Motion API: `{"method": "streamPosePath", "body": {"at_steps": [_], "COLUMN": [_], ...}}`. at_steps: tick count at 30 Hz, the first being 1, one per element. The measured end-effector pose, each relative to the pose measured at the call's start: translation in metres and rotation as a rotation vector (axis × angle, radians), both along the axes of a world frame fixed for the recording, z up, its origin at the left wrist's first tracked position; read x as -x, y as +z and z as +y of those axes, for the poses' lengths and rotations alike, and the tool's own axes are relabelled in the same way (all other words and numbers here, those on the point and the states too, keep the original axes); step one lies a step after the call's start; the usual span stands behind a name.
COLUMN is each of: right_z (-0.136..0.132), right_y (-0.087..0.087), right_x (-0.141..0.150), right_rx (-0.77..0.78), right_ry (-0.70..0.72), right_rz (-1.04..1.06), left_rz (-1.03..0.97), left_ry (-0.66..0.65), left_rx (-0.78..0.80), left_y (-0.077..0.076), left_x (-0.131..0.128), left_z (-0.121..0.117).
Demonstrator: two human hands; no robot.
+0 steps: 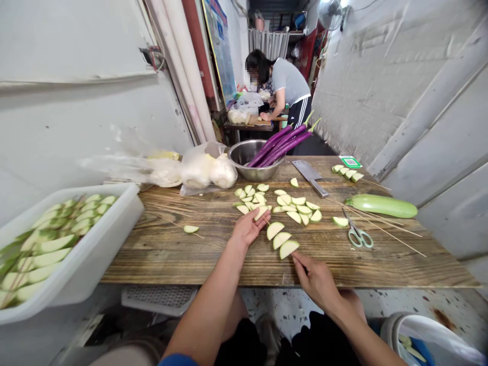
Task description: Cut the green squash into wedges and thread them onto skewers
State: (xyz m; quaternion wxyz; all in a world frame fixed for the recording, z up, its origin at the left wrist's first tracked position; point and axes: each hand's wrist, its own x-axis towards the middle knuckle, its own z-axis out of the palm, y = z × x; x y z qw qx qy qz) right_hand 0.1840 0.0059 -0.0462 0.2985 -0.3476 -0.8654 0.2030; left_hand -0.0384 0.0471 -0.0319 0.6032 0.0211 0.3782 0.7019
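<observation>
My right hand (315,280) pinches the lower end of a thin wooden skewer. Threaded along that skewer are three half-round zucchini slices (281,240), pale inside with green rims. The skewer's far end points at my left hand (247,230), whose fingers are closed on another zucchini slice (261,212). Just beyond the left fingers lies a pile of cut zucchini pieces (251,194), with a second pile (298,207) to its right. A single slice (191,229) rests on the wooden table (160,259) among loose skewers (171,203).
At left stands a white tub (114,223) of skewered slices. Behind the piles are bagged vegetables (208,170) and a steel bowl (253,175) with purple eggplants (280,145). A cleaver (309,175), whole zucchini (381,205) and scissors (358,236) lie right. Another person (292,84) works behind.
</observation>
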Motion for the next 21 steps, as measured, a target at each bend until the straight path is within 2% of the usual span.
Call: {"method": "streamPosePath", "body": {"at_steps": [21], "right_z": [0.0003], "right_y": [0.0013], "right_x": [-0.0004], "right_rx": [0.052], "right_ry": [0.002], "right_rz": [-0.002], "left_rz": [0.040], "left_ry": [0.003], "left_rx": [0.025], "left_y": [0.0019], "left_x": [-0.0014], "left_z": [-0.0003]}}
